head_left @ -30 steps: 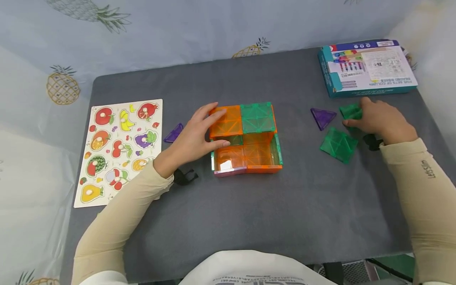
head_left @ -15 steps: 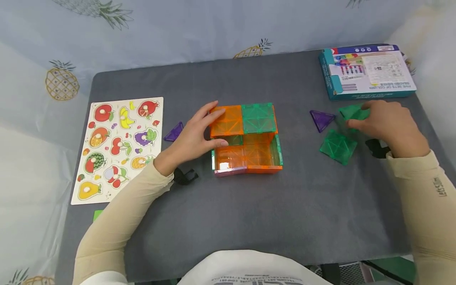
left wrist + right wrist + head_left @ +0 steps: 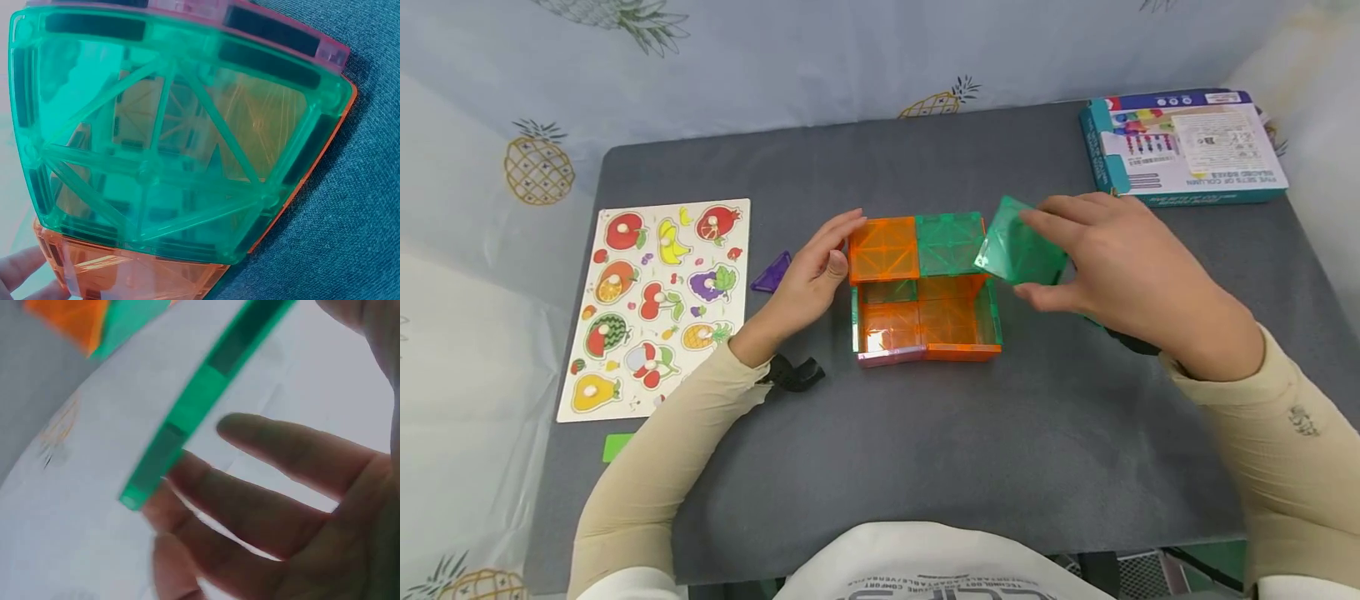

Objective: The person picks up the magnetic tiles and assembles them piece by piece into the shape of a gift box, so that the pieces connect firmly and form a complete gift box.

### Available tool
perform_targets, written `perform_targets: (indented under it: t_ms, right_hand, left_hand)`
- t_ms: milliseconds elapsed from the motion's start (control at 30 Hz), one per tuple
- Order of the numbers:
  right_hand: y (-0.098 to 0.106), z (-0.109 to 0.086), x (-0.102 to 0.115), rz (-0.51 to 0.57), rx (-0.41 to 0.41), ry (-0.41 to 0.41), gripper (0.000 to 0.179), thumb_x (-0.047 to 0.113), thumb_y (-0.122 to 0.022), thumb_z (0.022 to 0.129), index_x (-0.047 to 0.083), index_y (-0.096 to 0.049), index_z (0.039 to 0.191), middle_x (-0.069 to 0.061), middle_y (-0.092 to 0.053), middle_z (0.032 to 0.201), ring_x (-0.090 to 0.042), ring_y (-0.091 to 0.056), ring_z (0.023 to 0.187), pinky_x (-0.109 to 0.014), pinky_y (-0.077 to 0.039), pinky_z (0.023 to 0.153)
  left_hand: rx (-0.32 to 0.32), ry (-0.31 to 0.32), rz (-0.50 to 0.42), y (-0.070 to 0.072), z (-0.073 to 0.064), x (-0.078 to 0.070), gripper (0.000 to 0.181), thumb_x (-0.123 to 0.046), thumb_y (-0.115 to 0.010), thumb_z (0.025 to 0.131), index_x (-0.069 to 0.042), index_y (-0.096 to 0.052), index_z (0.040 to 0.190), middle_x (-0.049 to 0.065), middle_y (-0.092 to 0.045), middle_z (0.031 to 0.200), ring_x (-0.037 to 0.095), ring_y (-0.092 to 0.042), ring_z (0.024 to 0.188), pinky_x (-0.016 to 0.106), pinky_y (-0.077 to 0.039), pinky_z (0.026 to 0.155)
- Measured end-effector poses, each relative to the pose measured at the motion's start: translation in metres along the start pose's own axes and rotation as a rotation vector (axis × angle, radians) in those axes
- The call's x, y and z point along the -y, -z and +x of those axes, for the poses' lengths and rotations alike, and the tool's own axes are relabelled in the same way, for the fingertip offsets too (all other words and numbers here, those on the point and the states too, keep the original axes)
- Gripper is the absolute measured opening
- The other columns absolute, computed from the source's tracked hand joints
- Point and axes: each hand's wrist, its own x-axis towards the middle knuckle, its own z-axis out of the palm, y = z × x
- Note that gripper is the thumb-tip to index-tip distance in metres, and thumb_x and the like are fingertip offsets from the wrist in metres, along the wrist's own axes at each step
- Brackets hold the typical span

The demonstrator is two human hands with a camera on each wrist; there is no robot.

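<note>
A box-like structure of clear magnetic tiles stands mid-table. Its top has an orange tile and a green tile, and its front part is roofless. My left hand rests its fingertips at the back left corner, fingers fairly straight. The left wrist view shows the structure's green side wall, with fingertips touching an orange tile beyond it. My right hand pinches a green square magnetic tile, raised and tilted just right of the structure. In the right wrist view that tile appears edge-on.
A wooden fruit peg puzzle lies at the left, a light green piece just below it. Between puzzle and structure is a purple triangle tile. A teal toy box lies at the back right. My right hand hides tiles beneath it.
My right hand has lifted the green square tile off the right side of the table and carried it left to the structure. My left thumb has drawn back from the structure's open front.
</note>
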Motion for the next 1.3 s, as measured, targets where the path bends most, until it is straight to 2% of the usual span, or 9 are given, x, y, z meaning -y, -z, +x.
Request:
perform_targets:
  t_ms: [67, 200, 433, 600, 767, 967, 1133, 1267, 1300]
  right_hand:
    - [-0.003, 0.003, 0.010, -0.036, -0.041, 0.097, 0.072, 0.035, -0.084, 0.068, -0.001, -0.061, 0.125, -0.023, -0.063, 0.118, -0.040, -0.058, 0.105, -0.057, -0.044, 0.085]
    - [-0.013, 0.008, 0.029, -0.078, -0.079, 0.214, 0.068, 0.039, -0.083, 0.068, 0.000, -0.065, 0.121, -0.022, -0.064, 0.119, -0.039, -0.059, 0.108, -0.051, -0.044, 0.081]
    - [-0.041, 0.027, 0.057, -0.089, 0.012, 0.308, 0.063, 0.045, -0.076, 0.076, 0.005, -0.065, 0.123, -0.017, -0.064, 0.122, -0.034, -0.057, 0.112, -0.047, -0.046, 0.092]
    - [-0.055, 0.038, 0.066, -0.061, 0.020, 0.364, 0.058, 0.039, -0.075, 0.077, 0.004, -0.065, 0.122, -0.015, -0.063, 0.118, -0.033, -0.056, 0.107, -0.045, -0.046, 0.093]
    - [-0.064, 0.043, 0.071, -0.050, 0.037, 0.391, 0.055, 0.036, -0.076, 0.077, 0.003, -0.065, 0.120, -0.013, -0.062, 0.114, -0.033, -0.055, 0.102, -0.043, -0.047, 0.092]
    - [-0.069, 0.047, 0.076, -0.060, 0.067, 0.410, 0.054, 0.038, -0.077, 0.077, 0.005, -0.064, 0.118, -0.011, -0.061, 0.114, -0.031, -0.055, 0.105, -0.045, -0.048, 0.089]
    - [-0.071, 0.050, 0.079, -0.044, 0.045, 0.440, 0.039, 0.027, -0.072, 0.083, 0.006, -0.066, 0.115, -0.007, -0.064, 0.106, -0.026, -0.057, 0.101, -0.041, -0.049, 0.086]
    - [-0.066, 0.049, 0.076, -0.049, 0.026, 0.406, 0.039, 0.029, -0.071, 0.086, 0.008, -0.066, 0.118, -0.008, -0.064, 0.112, -0.027, -0.056, 0.107, -0.044, -0.047, 0.091]
    - [-0.064, 0.047, 0.073, -0.047, 0.018, 0.386, 0.041, 0.031, -0.072, 0.085, 0.009, -0.066, 0.119, -0.008, -0.064, 0.115, -0.028, -0.055, 0.110, -0.046, -0.046, 0.093]
  left_hand:
    - [-0.005, -0.006, -0.001, -0.001, 0.001, 0.000, 0.092, -0.072, -0.026, 0.085, -0.001, -0.048, 0.139, 0.014, -0.039, 0.150, 0.025, -0.033, 0.142, 0.041, -0.026, 0.117]
    - [-0.001, -0.023, -0.016, -0.004, 0.004, -0.002, 0.091, -0.071, -0.026, 0.086, 0.000, -0.049, 0.138, 0.015, -0.038, 0.149, 0.025, -0.033, 0.142, 0.040, -0.025, 0.117]
    - [-0.007, -0.013, -0.031, -0.006, 0.001, -0.001, 0.088, -0.069, -0.025, 0.088, 0.000, -0.049, 0.138, 0.014, -0.036, 0.151, 0.026, -0.033, 0.140, 0.044, -0.029, 0.114]
    - [-0.004, -0.009, -0.057, -0.010, -0.001, 0.003, 0.088, -0.067, -0.026, 0.088, 0.003, -0.049, 0.137, 0.015, -0.032, 0.152, 0.026, -0.031, 0.141, 0.043, -0.029, 0.114]
    - [-0.008, -0.013, -0.061, -0.012, -0.002, 0.004, 0.086, -0.066, -0.027, 0.089, 0.003, -0.050, 0.136, 0.014, -0.029, 0.153, 0.025, -0.030, 0.141, 0.042, -0.031, 0.113]
    - [-0.007, -0.018, -0.048, -0.011, -0.003, 0.004, 0.089, -0.069, -0.027, 0.088, 0.002, -0.050, 0.136, 0.012, -0.027, 0.154, 0.024, -0.030, 0.141, 0.042, -0.032, 0.112]
    - [-0.006, -0.030, -0.055, -0.011, -0.004, 0.005, 0.089, -0.069, -0.028, 0.087, 0.002, -0.050, 0.136, 0.014, -0.026, 0.154, 0.025, -0.027, 0.142, 0.043, -0.029, 0.115]
    - [0.006, -0.035, -0.086, -0.011, -0.004, 0.006, 0.088, -0.068, -0.030, 0.087, 0.002, -0.049, 0.137, 0.013, -0.024, 0.155, 0.024, -0.026, 0.143, 0.044, -0.030, 0.114]
    - [0.007, -0.035, -0.096, -0.010, -0.004, 0.001, 0.089, -0.068, -0.031, 0.087, 0.004, -0.048, 0.137, 0.015, -0.023, 0.154, 0.027, -0.027, 0.143, 0.045, -0.030, 0.114]
